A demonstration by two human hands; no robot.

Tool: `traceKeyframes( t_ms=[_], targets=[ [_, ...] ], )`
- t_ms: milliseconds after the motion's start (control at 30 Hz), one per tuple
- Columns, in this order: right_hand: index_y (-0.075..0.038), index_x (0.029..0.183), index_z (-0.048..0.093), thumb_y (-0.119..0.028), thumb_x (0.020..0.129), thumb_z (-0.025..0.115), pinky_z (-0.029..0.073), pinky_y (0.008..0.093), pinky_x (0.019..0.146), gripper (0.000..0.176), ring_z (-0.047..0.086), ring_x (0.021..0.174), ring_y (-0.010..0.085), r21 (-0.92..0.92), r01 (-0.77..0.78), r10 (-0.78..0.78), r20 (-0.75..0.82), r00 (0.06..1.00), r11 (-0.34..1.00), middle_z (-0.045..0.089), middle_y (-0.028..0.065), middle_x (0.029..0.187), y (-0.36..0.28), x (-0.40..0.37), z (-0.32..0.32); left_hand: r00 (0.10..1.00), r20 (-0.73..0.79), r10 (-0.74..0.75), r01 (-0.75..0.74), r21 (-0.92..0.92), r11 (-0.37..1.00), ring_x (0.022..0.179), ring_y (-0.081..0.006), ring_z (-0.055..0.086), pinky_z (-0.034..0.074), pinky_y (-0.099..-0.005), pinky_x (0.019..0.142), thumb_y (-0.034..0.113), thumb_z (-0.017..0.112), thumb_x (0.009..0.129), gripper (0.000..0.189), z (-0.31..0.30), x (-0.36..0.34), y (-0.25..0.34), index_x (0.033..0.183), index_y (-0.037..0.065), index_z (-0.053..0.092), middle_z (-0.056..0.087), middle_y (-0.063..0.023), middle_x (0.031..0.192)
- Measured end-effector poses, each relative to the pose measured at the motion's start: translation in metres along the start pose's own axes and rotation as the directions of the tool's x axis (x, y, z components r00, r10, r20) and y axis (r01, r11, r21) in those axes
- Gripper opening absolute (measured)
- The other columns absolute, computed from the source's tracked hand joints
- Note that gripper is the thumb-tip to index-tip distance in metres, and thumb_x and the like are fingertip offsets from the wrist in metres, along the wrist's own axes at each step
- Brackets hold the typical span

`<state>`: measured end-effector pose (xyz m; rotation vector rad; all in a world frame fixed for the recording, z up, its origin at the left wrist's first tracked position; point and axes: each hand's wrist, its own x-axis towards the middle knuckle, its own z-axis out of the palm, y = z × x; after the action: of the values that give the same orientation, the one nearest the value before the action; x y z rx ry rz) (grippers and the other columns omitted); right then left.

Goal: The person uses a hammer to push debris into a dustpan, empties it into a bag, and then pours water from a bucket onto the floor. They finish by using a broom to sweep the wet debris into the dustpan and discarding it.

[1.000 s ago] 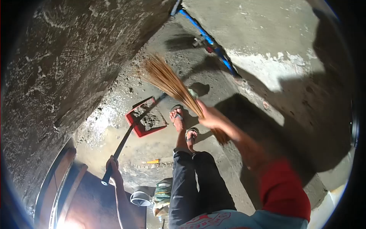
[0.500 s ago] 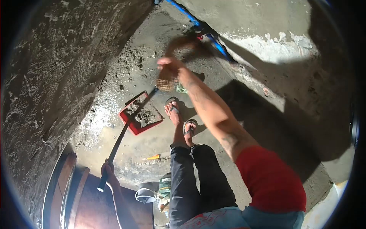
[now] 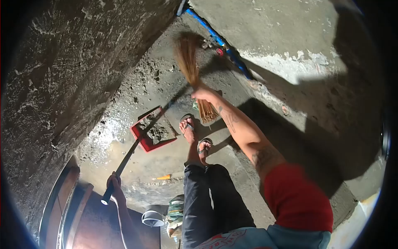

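Note:
My right hand (image 3: 203, 93) is closed around the middle of a bundled stick broom (image 3: 188, 62). Its bristles fan out toward the far corner, blurred, and the stick ends show below my wrist. At the lower left, my left hand (image 3: 115, 182) grips the long black handle of a red dustpan (image 3: 152, 148). The dustpan lies on the floor left of my feet, with wet grey debris (image 3: 156, 132) in it.
Loose debris (image 3: 143, 76) lies along the left wall (image 3: 78, 62). A blue pipe (image 3: 207, 27) with a red valve (image 3: 219, 52) runs beside the right wall. Near my legs are an orange-handled tool (image 3: 164, 177), a grey container (image 3: 152, 218) and a green bag (image 3: 175, 207).
The broom has swung so its bristles point up toward the corner, and my right hand has shifted down and right. My left hand and the dustpan have moved only slightly.

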<state>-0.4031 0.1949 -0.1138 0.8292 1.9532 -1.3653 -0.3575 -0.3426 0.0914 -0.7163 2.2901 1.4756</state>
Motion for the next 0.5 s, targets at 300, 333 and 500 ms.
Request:
traceKeyframes(
  t_ms=[300,333,500],
  targets=[
    [-0.003,0.125,0.038,-0.001,0.070,0.059,0.049,0.0304,0.066,0.059,0.060,0.077,0.0152,0.693,-0.078,0.093,0.016,0.996,0.717,0.059,0.0090,0.083,-0.020,-0.281,0.023,0.994,0.037,-0.103,0.104,-0.041,0.994,0.107,-0.0200,0.052,0.047,-0.0305,0.090,0.014,0.050,0.092,0.021,0.004,-0.012,-0.008,0.109,0.001,0.053,0.051,-0.0148,0.122],
    [-0.004,0.121,0.041,-0.003,0.072,0.059,0.049,0.0296,0.064,0.052,0.060,0.076,0.0137,0.737,-0.154,0.263,-0.034,0.964,0.658,0.058,0.0075,0.081,0.004,-0.281,0.022,0.994,0.059,-0.087,0.090,-0.051,0.995,0.107,-0.0201,0.052,0.046,-0.0304,0.090,0.013,0.049,0.092,0.022,0.004,-0.013,-0.009,0.109,0.001,0.053,0.051,-0.0151,0.122],
    [-0.004,0.088,0.060,-0.015,0.086,0.056,0.046,0.0293,0.071,0.012,0.057,0.079,0.0148,0.960,-0.098,-0.286,0.174,0.942,0.264,0.060,0.0073,0.084,0.124,-0.142,0.078,0.997,0.075,-0.028,0.028,0.006,1.000,0.109,-0.0206,0.051,0.047,-0.0311,0.089,0.017,0.051,0.092,0.025,0.012,-0.021,-0.011,0.110,0.001,0.052,0.051,-0.0155,0.122]
  ],
)
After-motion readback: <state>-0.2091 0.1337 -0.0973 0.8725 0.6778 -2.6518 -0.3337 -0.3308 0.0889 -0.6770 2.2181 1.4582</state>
